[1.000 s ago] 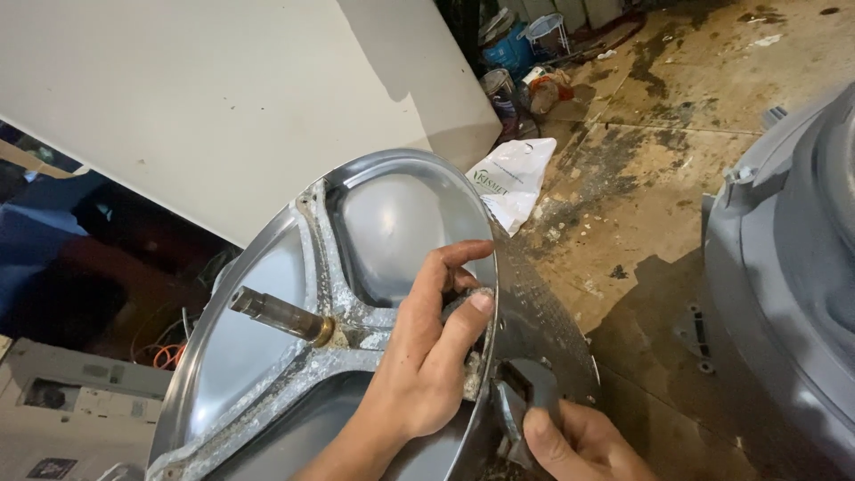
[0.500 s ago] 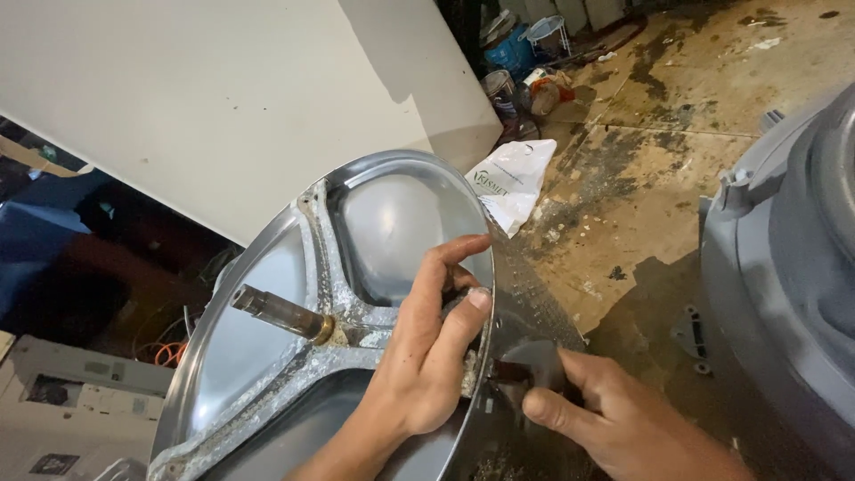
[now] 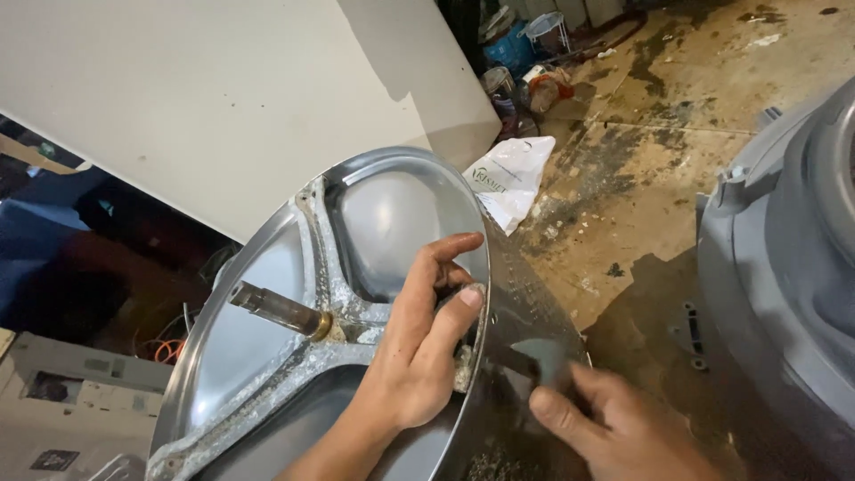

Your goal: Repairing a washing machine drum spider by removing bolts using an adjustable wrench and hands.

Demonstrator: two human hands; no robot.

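A steel washer drum (image 3: 392, 214) lies tilted on its side, its back facing me. A corroded three-armed bracket (image 3: 321, 258) crosses the back, with a rusty shaft (image 3: 276, 309) sticking out of its hub. My left hand (image 3: 419, 356) grips the end of one bracket arm at the drum rim, fingers curled over the edge and thumb along it. My right hand (image 3: 614, 428) rests against the drum's shiny side wall (image 3: 525, 312) at the lower right, fingertips by a dark patch there. Whether it holds anything is hidden.
A grey plastic outer tub (image 3: 784, 267) stands at the right. A white panel (image 3: 205, 98) leans behind the drum. A white plastic bag (image 3: 508, 178) lies on the stained concrete floor (image 3: 677, 107). Buckets and clutter (image 3: 525, 44) sit at the back.
My right hand has moved up and right along the drum's side wall, showing more of itself. My left hand keeps its grip on the rim, and the drum has not moved.
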